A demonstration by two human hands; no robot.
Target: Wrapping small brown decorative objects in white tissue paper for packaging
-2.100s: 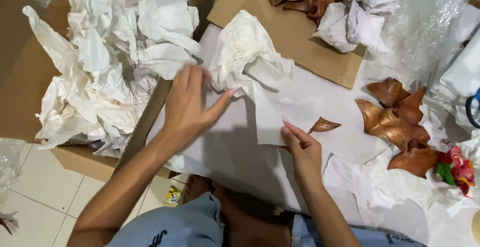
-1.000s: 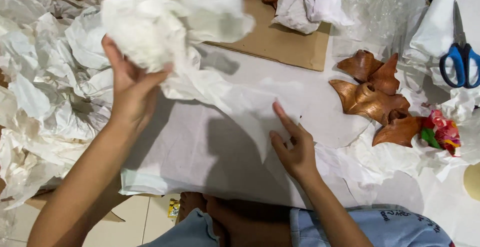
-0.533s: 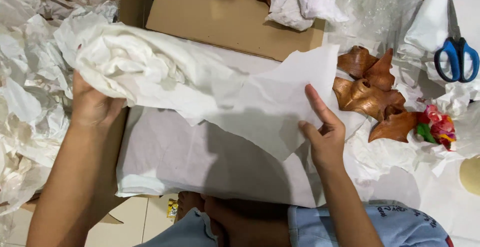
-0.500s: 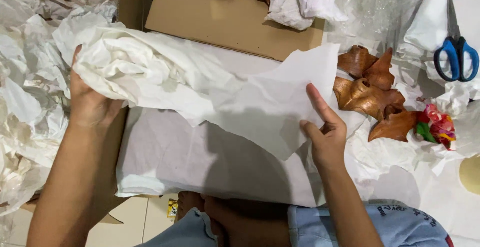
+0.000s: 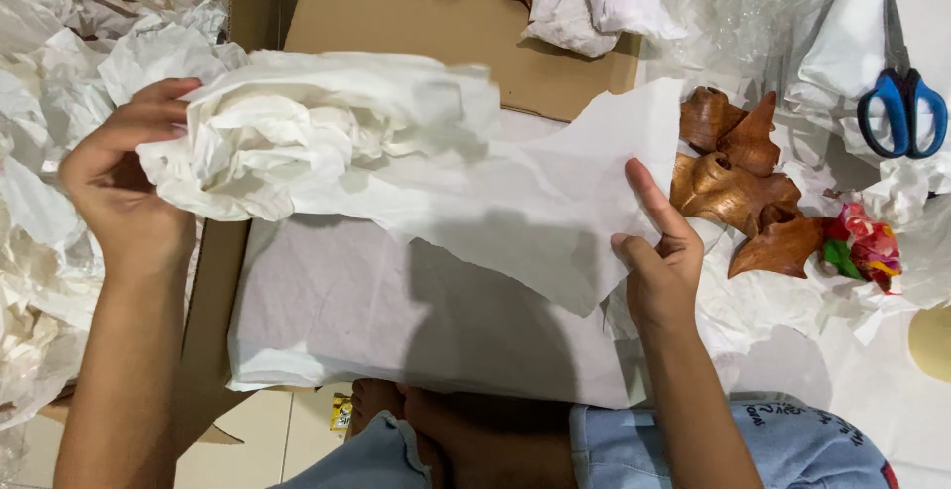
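A large sheet of white tissue paper [image 5: 475,192] stretches between my hands above my lap. My left hand [image 5: 124,192] grips its crumpled, bunched end at the left. My right hand [image 5: 659,256] pinches the flatter right edge, fingers pointing up. Under the sheet lies another flat white paper sheet [image 5: 376,330] spread over my knees. Just right of my right hand sit several brown carved wooden pieces [image 5: 738,182] on more white paper.
A cardboard box [image 5: 248,13] full of crumpled white paper [image 5: 59,73] stands at the left. A flat cardboard piece [image 5: 416,13] lies at the top. Blue-handled scissors [image 5: 901,93] rest top right, a small colourful ornament [image 5: 862,246] beside the wooden pieces, clear plastic wrap [image 5: 733,3] above.
My left hand lifted the crumpled paper wad off the sheet and pulled it out to the left. My right hand took the other edge, and the paper now hangs spread wide between both hands.
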